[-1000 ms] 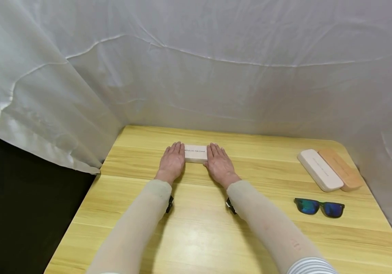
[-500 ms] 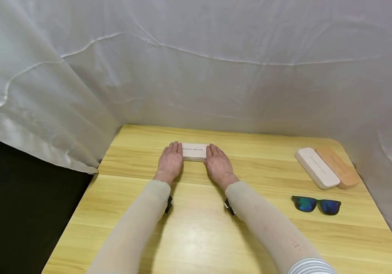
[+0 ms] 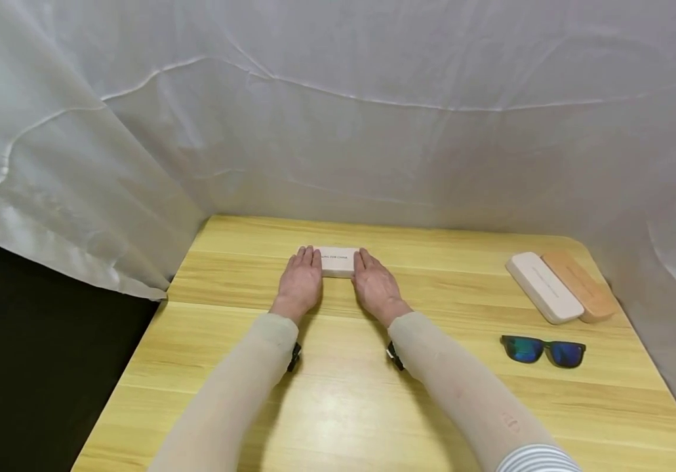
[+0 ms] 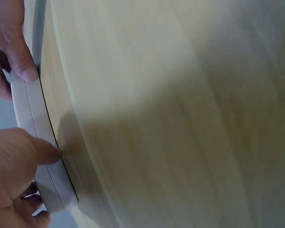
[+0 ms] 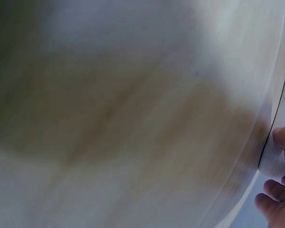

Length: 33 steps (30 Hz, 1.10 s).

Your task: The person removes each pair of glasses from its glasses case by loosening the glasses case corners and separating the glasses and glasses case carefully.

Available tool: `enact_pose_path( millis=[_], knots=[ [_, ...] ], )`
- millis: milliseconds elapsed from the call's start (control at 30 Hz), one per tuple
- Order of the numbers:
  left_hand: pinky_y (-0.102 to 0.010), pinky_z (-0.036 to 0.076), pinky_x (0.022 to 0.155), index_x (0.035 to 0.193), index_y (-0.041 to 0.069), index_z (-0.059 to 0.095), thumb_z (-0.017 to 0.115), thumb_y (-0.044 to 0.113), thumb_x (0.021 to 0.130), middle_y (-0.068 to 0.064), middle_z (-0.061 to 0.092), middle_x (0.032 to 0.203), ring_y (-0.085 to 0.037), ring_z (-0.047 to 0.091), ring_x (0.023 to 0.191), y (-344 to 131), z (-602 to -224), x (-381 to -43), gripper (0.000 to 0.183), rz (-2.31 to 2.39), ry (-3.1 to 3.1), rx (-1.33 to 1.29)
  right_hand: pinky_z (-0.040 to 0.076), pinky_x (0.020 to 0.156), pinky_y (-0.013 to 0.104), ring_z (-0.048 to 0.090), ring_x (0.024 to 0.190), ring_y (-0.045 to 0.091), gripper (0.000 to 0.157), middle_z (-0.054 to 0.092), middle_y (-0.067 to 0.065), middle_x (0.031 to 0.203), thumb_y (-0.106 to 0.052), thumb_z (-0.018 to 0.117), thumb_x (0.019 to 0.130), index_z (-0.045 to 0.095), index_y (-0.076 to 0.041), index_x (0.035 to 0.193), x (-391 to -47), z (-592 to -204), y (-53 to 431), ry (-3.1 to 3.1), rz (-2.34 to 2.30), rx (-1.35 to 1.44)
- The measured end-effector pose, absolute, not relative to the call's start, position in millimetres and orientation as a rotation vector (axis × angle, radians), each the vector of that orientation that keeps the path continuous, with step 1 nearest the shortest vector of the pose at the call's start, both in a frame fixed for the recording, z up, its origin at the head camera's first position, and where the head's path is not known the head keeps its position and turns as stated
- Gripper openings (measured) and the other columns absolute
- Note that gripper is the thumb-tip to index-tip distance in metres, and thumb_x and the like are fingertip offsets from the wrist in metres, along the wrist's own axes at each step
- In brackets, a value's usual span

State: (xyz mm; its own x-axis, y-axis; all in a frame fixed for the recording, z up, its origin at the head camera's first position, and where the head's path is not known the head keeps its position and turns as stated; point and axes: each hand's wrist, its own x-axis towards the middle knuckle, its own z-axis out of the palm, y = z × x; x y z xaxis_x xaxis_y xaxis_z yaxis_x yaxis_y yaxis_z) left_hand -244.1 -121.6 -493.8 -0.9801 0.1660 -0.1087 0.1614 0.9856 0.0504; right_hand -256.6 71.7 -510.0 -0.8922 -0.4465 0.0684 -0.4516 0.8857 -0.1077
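Note:
A white glasses case [image 3: 338, 263] with dark lettering lies crosswise near the far edge of the table. My left hand [image 3: 300, 282] grips its left end, covering part of the lettering. The right hand [image 3: 376, 285] holds the opposite end. Seen from the left wrist, the left thumb [image 4: 47, 153] presses the near long side of the case [image 4: 32, 107], just past the seam, and the other fingers curl behind it. The right thumb [image 4: 26, 69] presses that same side farther along. In the right wrist view only part of the right hand [image 5: 282, 202] shows.
On the right of the wooden table [image 3: 338, 393] lie a second white case [image 3: 545, 287] and an orange case [image 3: 579, 287], side by side. Sunglasses [image 3: 543, 351] with blue-green lenses lie in front of them. A pale curtain [image 3: 373, 157] hangs behind the table.
My left hand has slid slightly right along the case, so it hides more of the lettering. The right hand keeps its place. The head view has shifted a little.

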Motion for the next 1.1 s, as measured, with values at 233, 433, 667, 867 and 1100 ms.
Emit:
enact_pose_path(
  millis=[233, 433, 667, 867, 1100],
  knots=[
    [-0.051, 0.017, 0.132, 0.167, 0.003, 0.025, 0.040, 0.012, 0.111, -0.018, 0.025, 0.173, -0.036, 0.022, 0.162, -112.4, -493.2, -240.2, 0.058, 0.041, 3.036, 0.325, 0.040, 0.123, 0.046, 0.044, 0.150, 0.039, 0.061, 0.035, 0.024, 0.168, -0.025, 0.050, 0.112, 0.031, 0.005, 0.162, -254.5, -508.7, 75.9, -3.017, 0.188, 0.698],
    [-0.051, 0.014, 0.132, 0.168, 0.005, 0.022, 0.034, 0.013, 0.113, -0.017, 0.022, 0.174, -0.036, 0.018, 0.163, -112.6, -493.6, -239.0, 0.057, 0.060, 3.015, 0.367, 0.038, 0.124, 0.049, 0.043, 0.150, 0.040, 0.061, 0.038, 0.024, 0.166, -0.025, 0.052, 0.110, 0.035, 0.005, 0.161, -251.1, -505.6, 85.1, -3.025, 0.259, 0.647],
    [-0.050, 0.008, 0.133, 0.169, 0.005, 0.015, 0.029, 0.012, 0.113, -0.017, 0.015, 0.176, -0.036, 0.011, 0.164, -118.7, -495.0, -239.6, 0.058, 0.107, 2.985, 0.364, 0.037, 0.125, 0.050, 0.044, 0.149, 0.041, 0.060, 0.042, 0.024, 0.163, -0.026, 0.055, 0.109, 0.040, 0.006, 0.158, -246.6, -501.7, 106.3, -2.983, 0.349, 0.560],
    [-0.051, 0.007, 0.133, 0.169, 0.005, 0.014, 0.027, 0.012, 0.113, -0.017, 0.013, 0.176, -0.035, 0.010, 0.164, -125.3, -495.6, -239.9, 0.058, 0.105, 2.980, 0.367, 0.036, 0.125, 0.049, 0.047, 0.146, 0.042, 0.059, 0.047, 0.026, 0.158, -0.025, 0.057, 0.108, 0.044, 0.009, 0.154, -240.7, -498.1, 126.0, -2.941, 0.373, 0.538],
    [-0.051, 0.006, 0.133, 0.169, 0.004, 0.013, 0.026, 0.011, 0.113, -0.017, 0.012, 0.176, -0.035, 0.008, 0.164, -130.6, -495.3, -240.7, 0.058, 0.137, 2.972, 0.368, 0.037, 0.124, 0.048, 0.050, 0.142, 0.043, 0.056, 0.051, 0.028, 0.153, -0.024, 0.059, 0.107, 0.047, 0.011, 0.149, -234.5, -497.4, 147.5, -2.886, 0.395, 0.523]
  ],
)
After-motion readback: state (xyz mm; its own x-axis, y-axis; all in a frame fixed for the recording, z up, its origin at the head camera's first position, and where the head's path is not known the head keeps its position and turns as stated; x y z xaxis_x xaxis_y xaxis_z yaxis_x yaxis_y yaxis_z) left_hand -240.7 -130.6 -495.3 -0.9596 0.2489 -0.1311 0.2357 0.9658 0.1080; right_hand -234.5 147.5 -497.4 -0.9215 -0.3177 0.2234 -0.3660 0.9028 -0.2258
